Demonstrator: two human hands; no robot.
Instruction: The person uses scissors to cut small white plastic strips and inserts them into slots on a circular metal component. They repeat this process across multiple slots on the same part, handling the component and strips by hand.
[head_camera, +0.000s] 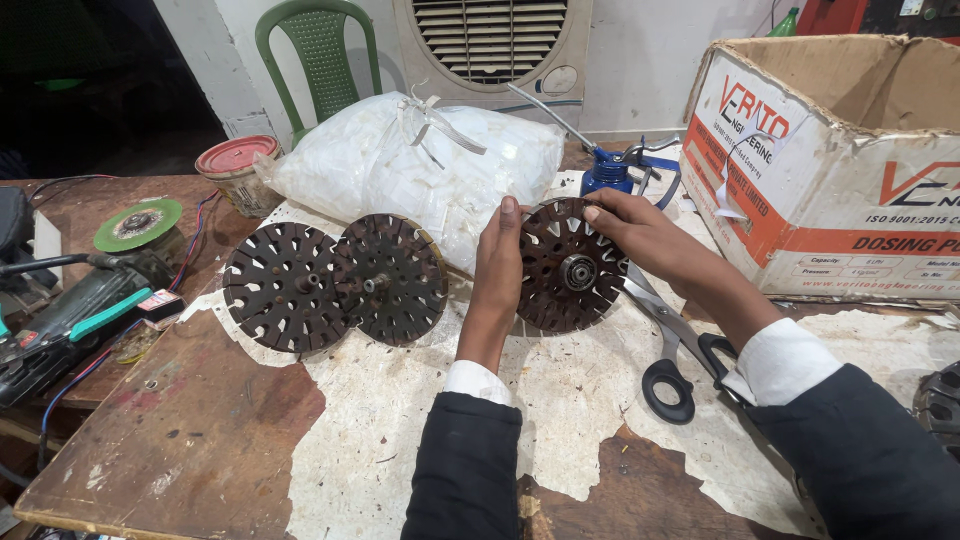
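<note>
We start with the wooden workbench (170, 440), its top partly covered with torn white paper. To the right of the slotted disc that our hands hold sits a large open cardboard box (830, 160); behind that disc lies a tied white plastic bag (400, 160), and just behind its right edge stands a blue oil can (607, 175). To the disc's left, two more slotted discs (335, 285) lean upright and overlap each other. Black-handled scissors (670, 350) lie on the paper just right of and below the disc. The slotted disc (565, 265) stands on edge on the paper, hub facing us. Our left hand (497, 265) lies flat along its left rim, fingers straight and pointing up. Our right hand (640, 235) curls over its upper right rim, fingertips pressing the edge, so both hands steady it.
</note>
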